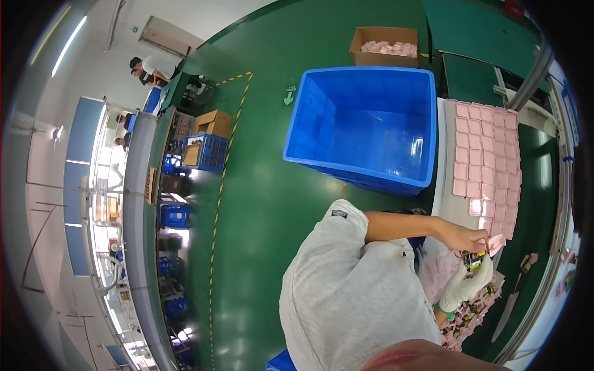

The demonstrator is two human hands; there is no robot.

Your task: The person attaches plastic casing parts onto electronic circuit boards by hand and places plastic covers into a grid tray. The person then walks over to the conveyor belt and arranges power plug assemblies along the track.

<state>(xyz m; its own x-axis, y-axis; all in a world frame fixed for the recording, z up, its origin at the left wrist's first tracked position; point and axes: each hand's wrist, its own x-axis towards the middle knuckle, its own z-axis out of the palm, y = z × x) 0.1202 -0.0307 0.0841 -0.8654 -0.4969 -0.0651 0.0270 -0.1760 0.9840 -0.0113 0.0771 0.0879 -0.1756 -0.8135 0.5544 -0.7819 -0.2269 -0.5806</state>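
Note:
My left hand (467,237), bare, has its fingers closed on a pink piece (495,243), thin and soft-looking. Just below it, my right hand (471,285) wears a white glove and is closed around a small yellow-and-black part (473,261), partly hidden by the fingers. The two hands nearly touch at the bench edge. Beside my gloved hand lies a heap of pink pieces with yellow-and-black parts (473,318). Rows of flat pink squares (479,148) cover the white surface (461,226) beyond my left hand.
A large blue bin (362,164) stands near my left arm, with a small thin item inside. Behind it is a cardboard box (387,60) of pink pieces. On the green bench lies another yellow-and-black part (528,263). People (151,69) are across the aisle, near a long workbench.

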